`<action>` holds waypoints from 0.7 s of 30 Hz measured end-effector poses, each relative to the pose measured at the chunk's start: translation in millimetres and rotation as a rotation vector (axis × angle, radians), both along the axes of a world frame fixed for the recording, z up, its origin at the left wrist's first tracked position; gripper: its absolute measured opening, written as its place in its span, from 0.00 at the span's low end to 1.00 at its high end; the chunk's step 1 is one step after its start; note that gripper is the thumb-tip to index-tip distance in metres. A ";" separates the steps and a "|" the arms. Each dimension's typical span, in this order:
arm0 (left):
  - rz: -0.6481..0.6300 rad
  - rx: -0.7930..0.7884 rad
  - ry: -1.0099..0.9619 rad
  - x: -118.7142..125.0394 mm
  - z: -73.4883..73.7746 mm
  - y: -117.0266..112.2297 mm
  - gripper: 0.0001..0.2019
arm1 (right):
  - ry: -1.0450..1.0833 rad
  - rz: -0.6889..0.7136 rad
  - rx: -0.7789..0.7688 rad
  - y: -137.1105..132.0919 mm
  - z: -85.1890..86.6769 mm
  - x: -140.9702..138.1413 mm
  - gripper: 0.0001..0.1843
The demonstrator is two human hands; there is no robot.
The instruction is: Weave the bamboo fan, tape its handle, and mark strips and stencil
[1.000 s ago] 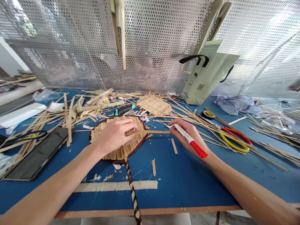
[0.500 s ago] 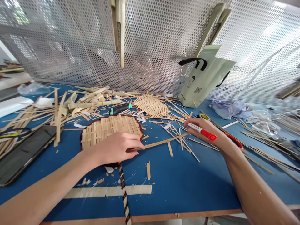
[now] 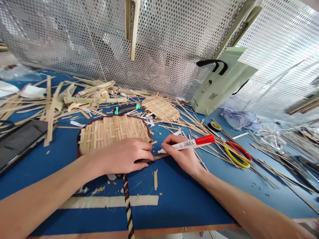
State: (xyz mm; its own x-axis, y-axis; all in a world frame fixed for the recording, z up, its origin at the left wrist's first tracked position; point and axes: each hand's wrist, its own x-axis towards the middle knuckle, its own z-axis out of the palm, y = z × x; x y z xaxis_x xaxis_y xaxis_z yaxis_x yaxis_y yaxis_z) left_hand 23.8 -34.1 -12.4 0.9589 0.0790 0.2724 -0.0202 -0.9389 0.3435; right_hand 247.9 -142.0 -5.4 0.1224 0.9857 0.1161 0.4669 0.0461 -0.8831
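A woven bamboo fan (image 3: 107, 131) with a dark brown rim lies flat, its brown-and-cream wrapped handle (image 3: 128, 205) pointing toward me. Across the fan's lower right side rests my left hand (image 3: 128, 154), fingers closed on a thin bamboo strip (image 3: 162, 155) that sticks out to the right. My right hand (image 3: 183, 157) pinches a white-and-red marker (image 3: 186, 144), uncapped, like a pen. The marker's red tip is just above the strip, close to my left fingertips; whether it touches cannot be made out.
Loose bamboo strips and a small woven piece (image 3: 161, 108) cover the back. Scissors (image 3: 236, 154) and a tape roll (image 3: 214, 126) lie right, below a pale green bag (image 3: 219, 83). A phone (image 3: 22, 142) lies left; a flat strip (image 3: 99, 201) lies in front.
My right hand has moved left along the strip, bringing the marker's tip near my left fingers. The scissors now show more fully. My left hand stays on the strip.
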 end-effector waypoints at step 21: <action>0.017 -0.030 0.013 3.3 -4.0 -2.5 0.09 | -0.059 -0.037 -0.066 -1.7 -7.9 -4.0 0.19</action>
